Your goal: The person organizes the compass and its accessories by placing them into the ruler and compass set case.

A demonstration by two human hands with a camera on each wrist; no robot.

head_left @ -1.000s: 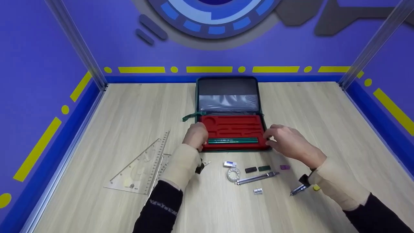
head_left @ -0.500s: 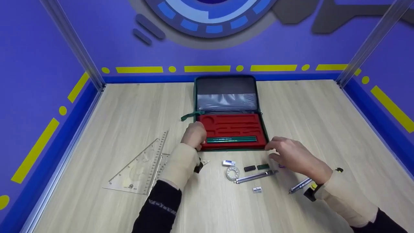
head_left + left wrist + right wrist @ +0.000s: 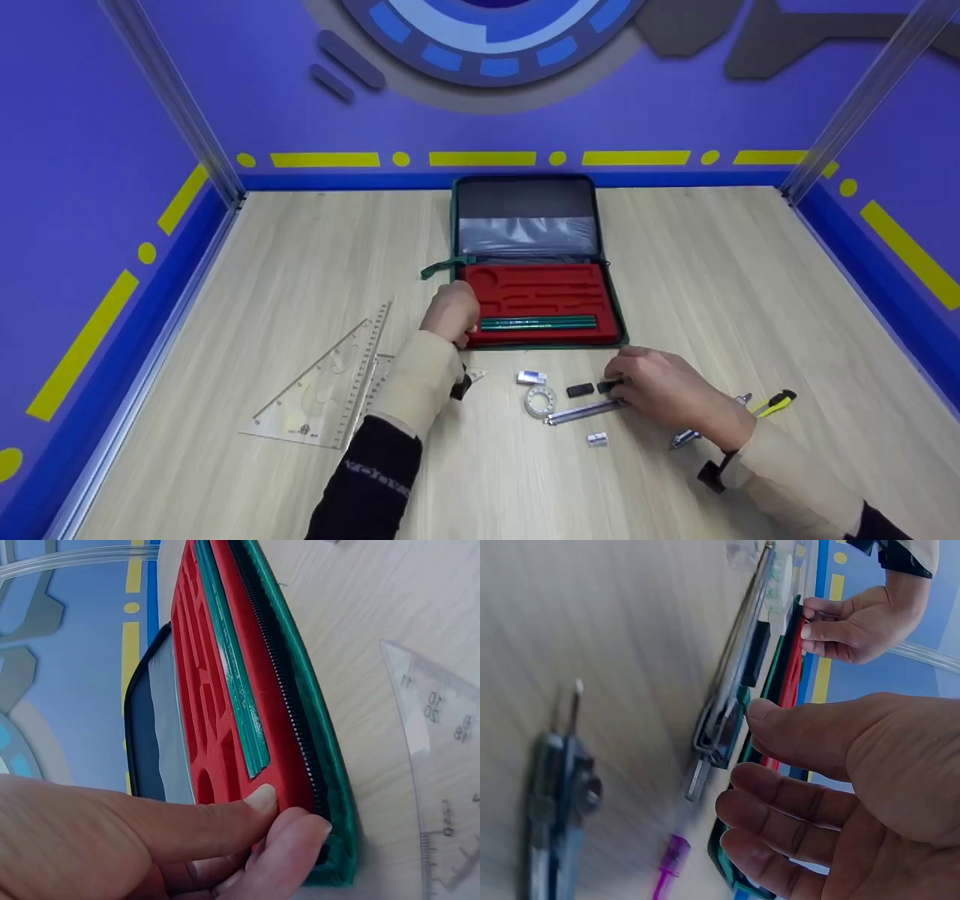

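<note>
My left hand (image 3: 450,311) grips the near left corner of an open green zip case (image 3: 330,765), thumb on its red moulded insert (image 3: 281,757). Green pencils (image 3: 538,323) lie in the insert's front slot. The right hand (image 3: 667,386) is over the table just off the case's near right corner, thumb and fingers apart with nothing between them. Its thumb tip is right at a small dark green block (image 3: 604,387), partly hidden by the hand. Beside that lie a black block (image 3: 580,390) and a silver compass (image 3: 581,412). A purple piece (image 3: 675,855) lies below the fingers in the right wrist view.
Clear set squares (image 3: 315,397) lie left of the left forearm. Near the middle are a blue-and-white eraser (image 3: 532,377), a white ring (image 3: 540,402) and a small sharpener (image 3: 597,439). A second metal instrument (image 3: 684,439) and a yellow utility knife (image 3: 776,403) lie beside the right wrist.
My right hand has left the case's right edge and come down toward the dark green block and compass. The utility knife shows now past the wrist. The left hand keeps its grip.
</note>
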